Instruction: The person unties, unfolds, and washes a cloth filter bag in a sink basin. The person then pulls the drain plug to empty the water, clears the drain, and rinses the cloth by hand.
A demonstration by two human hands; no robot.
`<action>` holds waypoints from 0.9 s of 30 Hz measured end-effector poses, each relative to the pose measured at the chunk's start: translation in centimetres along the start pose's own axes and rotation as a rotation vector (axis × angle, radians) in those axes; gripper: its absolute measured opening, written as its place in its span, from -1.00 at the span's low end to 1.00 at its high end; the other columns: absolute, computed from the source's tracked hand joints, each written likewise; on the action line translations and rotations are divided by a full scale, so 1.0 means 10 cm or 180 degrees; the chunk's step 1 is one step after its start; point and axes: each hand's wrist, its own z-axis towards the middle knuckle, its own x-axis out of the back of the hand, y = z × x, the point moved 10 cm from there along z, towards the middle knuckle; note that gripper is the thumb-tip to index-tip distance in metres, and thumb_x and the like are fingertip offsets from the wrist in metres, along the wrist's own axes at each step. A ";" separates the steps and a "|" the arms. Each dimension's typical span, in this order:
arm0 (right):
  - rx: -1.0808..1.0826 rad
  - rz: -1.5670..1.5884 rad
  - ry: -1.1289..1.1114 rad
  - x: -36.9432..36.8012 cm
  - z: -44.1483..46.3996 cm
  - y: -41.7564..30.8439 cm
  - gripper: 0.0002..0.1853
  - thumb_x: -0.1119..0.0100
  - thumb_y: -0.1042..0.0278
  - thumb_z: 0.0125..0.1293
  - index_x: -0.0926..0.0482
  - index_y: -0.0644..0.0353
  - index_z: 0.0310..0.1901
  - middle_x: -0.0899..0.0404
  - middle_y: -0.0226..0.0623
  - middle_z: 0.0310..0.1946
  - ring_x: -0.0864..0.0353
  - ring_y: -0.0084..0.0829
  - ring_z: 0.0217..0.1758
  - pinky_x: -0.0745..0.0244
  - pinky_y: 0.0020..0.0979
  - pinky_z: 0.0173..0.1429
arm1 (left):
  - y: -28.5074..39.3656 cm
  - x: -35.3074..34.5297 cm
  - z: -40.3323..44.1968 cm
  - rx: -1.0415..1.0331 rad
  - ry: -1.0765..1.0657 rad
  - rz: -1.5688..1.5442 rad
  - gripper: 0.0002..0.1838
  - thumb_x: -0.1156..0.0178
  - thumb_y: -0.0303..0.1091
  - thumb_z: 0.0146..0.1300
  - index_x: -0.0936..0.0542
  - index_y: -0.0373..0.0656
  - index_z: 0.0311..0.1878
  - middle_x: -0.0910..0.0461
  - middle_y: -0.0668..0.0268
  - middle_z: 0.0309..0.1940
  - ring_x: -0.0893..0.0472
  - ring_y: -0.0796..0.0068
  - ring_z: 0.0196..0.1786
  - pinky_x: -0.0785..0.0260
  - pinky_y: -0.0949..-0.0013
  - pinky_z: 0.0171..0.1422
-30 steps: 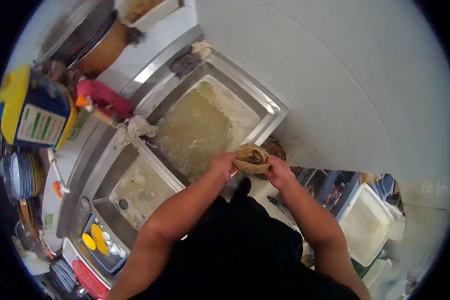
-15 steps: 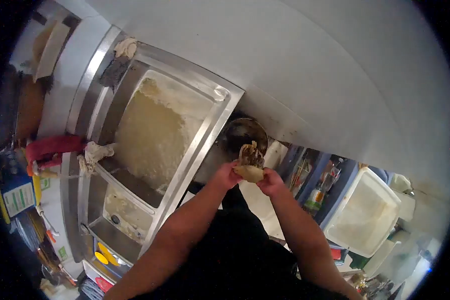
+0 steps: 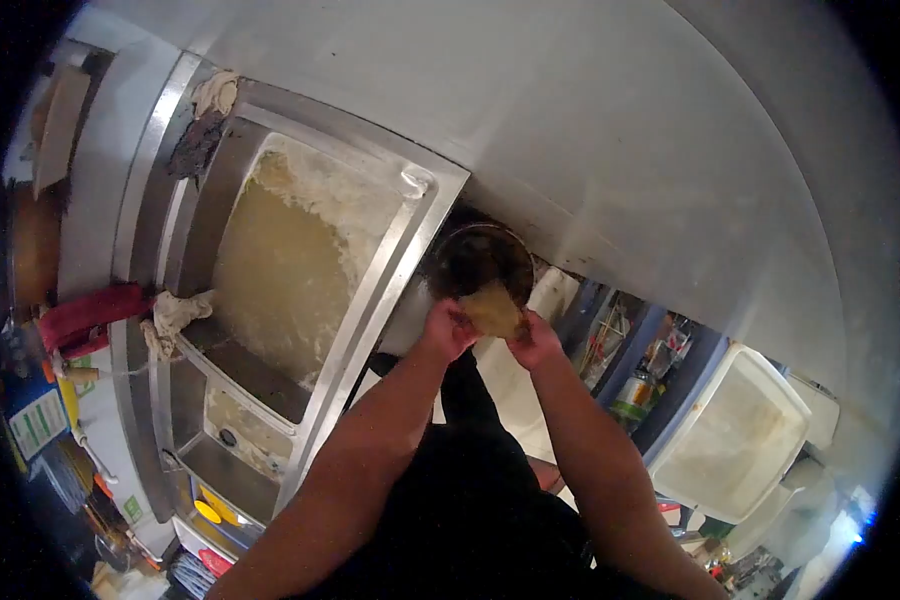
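Observation:
Both my hands grip a small tan container (image 3: 493,311) by its opposite sides. My left hand (image 3: 450,328) is closed on its left edge, and my right hand (image 3: 534,340) on its right edge. The container is tipped away from me, so its tan underside faces up and its inside is hidden. Just beyond it, on the floor beside the sink, stands a round, dark bin (image 3: 528,262). The inside of this bin is dark and hard to make out.
To the left is a steel sink (image 3: 380,270) filled with cloudy, foamy water. A white cloth (image 3: 182,312) and a red cloth (image 3: 95,318) lie by its edge. At right are blue crates (image 3: 625,350) with bottles and a large whitish tub (image 3: 740,430).
The container has tipped forward and moved slightly up towards the bin. Brown, clumped matter that showed in it earlier is out of sight now.

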 end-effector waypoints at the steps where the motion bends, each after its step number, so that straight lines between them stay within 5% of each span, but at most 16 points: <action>1: 0.0005 -0.0005 0.0003 -0.13 -0.13 -0.04 -0.82 0.06 0.47 0.27 -0.44 0.21 -0.11 -0.53 -0.28 -0.27 -0.56 -0.36 -0.24 -0.53 -0.35 -0.06 | 0.01 -0.07 0.00 0.0057 -0.0174 0.0475 -0.68 -0.03 -0.33 0.17 -0.47 -0.32 -0.05 -0.56 0.14 -0.18 -0.61 0.33 -0.27 -0.55 0.25 -0.13; 4: -0.0131 0.0048 -0.0001 -0.35 -0.37 -0.03 -0.74 0.04 0.44 0.22 -0.44 0.33 -0.07 -0.52 -0.27 -0.14 -0.53 -0.32 -0.09 -0.47 -0.34 0.09 | 0.07 0.03 -0.15 0.0011 0.0849 0.1752 -0.69 -0.08 -0.41 0.08 -0.48 -0.32 -0.08 -0.58 0.15 -0.32 -0.58 0.42 -0.49 -0.53 0.30 -0.25; 7: 0.0393 -0.0880 -0.0256 -0.52 -0.44 -0.12 -0.68 -0.09 0.42 0.17 -0.43 0.36 -0.04 -0.53 -0.26 -0.19 -0.55 -0.31 -0.20 -0.54 -0.33 -0.02 | 0.20 0.04 0.01 -0.0119 0.0692 0.3139 -0.73 -0.14 -0.39 0.08 -0.51 -0.32 -0.15 -0.58 0.17 -0.43 -0.58 0.40 -0.51 -0.48 0.35 -0.33; 10: 0.0828 -0.2165 0.0345 -0.39 -0.44 -0.30 -0.70 -0.16 0.41 0.09 -0.50 0.35 -0.13 -0.55 -0.32 -0.33 -0.56 -0.32 -0.34 -0.56 -0.28 -0.19 | 0.41 -0.30 -0.27 -0.0423 0.1230 0.3591 -0.73 -0.16 -0.28 0.13 -0.54 -0.31 -0.22 -0.60 0.19 -0.48 -0.61 0.32 -0.42 -0.44 0.27 -0.38; 11: 0.1341 -0.3380 0.0842 -0.20 -0.31 -0.51 -0.73 -0.18 0.39 0.06 -0.53 0.34 -0.20 -0.56 -0.28 -0.41 -0.56 -0.27 -0.39 -0.53 -0.24 -0.25 | 0.41 -0.30 -0.26 -0.0432 0.1231 0.3590 -0.73 -0.16 -0.28 0.13 -0.54 -0.31 -0.22 -0.60 0.19 -0.48 -0.61 0.32 -0.42 -0.44 0.27 -0.38; 13: 0.1866 -0.4585 0.1347 -0.38 -0.44 -0.69 -0.76 -0.21 0.37 0.03 -0.55 0.33 -0.27 -0.56 -0.24 -0.49 -0.56 -0.23 -0.44 -0.50 -0.20 -0.32 | 0.75 -0.33 -0.30 -0.1542 0.2074 0.5204 -0.69 -0.17 -0.14 0.07 -0.57 -0.25 -0.44 -0.60 0.07 -0.50 -0.62 0.14 -0.36 -0.47 0.19 -0.22; 15: 0.3051 -0.5548 0.1785 -0.87 -0.89 -0.90 -0.79 -0.25 0.34 0.01 -0.55 0.31 -0.37 -0.52 -0.09 -0.60 -0.55 -0.13 -0.49 -0.44 -0.20 -0.34 | 0.74 -0.25 -0.16 -0.2045 0.1874 0.5696 -0.68 -0.18 -0.12 0.06 -0.56 -0.25 -0.45 -0.60 0.06 -0.47 -0.60 0.09 -0.36 -0.46 0.17 -0.19; 17: 0.2835 -0.5487 0.1700 -0.94 -0.93 -0.92 -0.71 -0.28 0.22 0.01 -0.52 0.29 -0.39 -0.55 -0.07 -0.50 -0.56 -0.10 -0.38 -0.45 -0.19 -0.28 | 0.73 -0.49 -0.24 -0.2569 0.1654 0.6169 -0.66 -0.19 -0.10 0.04 -0.55 -0.25 -0.45 -0.60 0.06 -0.44 -0.59 0.04 -0.36 -0.45 0.15 -0.16; 19: 0.2627 -0.5422 0.1612 -1.02 -0.96 -0.90 -0.63 -0.32 0.10 0.01 -0.49 0.28 -0.40 -0.57 -0.04 -0.40 -0.58 -0.07 -0.27 -0.47 -0.18 -0.22 | 0.76 -0.75 -0.49 -0.2086 0.1726 0.5671 -0.68 -0.21 -0.14 0.02 -0.52 -0.26 -0.47 -0.59 0.05 -0.45 -0.59 0.10 -0.38 -0.45 0.19 -0.19; 22: 0.2474 -0.4874 0.1443 -1.08 -1.01 -0.85 -0.74 -0.30 0.33 0.02 -0.46 0.28 -0.35 -0.58 -0.06 -0.31 -0.59 -0.14 -0.25 -0.48 -0.25 -0.17 | 0.64 -0.83 -0.55 -0.1594 0.1259 0.4991 -0.71 -0.23 -0.19 0.01 -0.50 -0.26 -0.50 -0.59 0.11 -0.48 -0.59 0.25 -0.42 -0.44 0.25 -0.26; 24: 0.2575 -0.3631 0.1184 -1.07 -1.05 -0.83 -0.79 -0.12 0.53 0.04 -0.50 0.27 -0.23 -0.58 -0.13 -0.38 -0.59 -0.26 -0.29 -0.47 -0.31 -0.19 | 0.62 -0.81 -0.57 -0.1635 0.1319 0.4383 -0.71 -0.25 -0.19 0.02 -0.51 -0.26 -0.48 -0.59 0.16 -0.48 -0.58 0.34 -0.42 -0.43 0.29 -0.27; 27: 0.2680 -0.3966 0.0769 -1.16 -1.01 -0.79 -0.67 -0.14 0.56 0.06 -0.46 0.25 -0.07 -0.59 -0.24 -0.30 -0.58 -0.33 -0.26 -0.47 -0.35 -0.15 | 0.60 -0.86 -0.63 -0.1945 0.1032 0.3503 -0.69 -0.27 -0.15 0.06 -0.53 -0.25 -0.42 -0.58 0.26 -0.45 -0.53 0.49 -0.43 -0.40 0.36 -0.30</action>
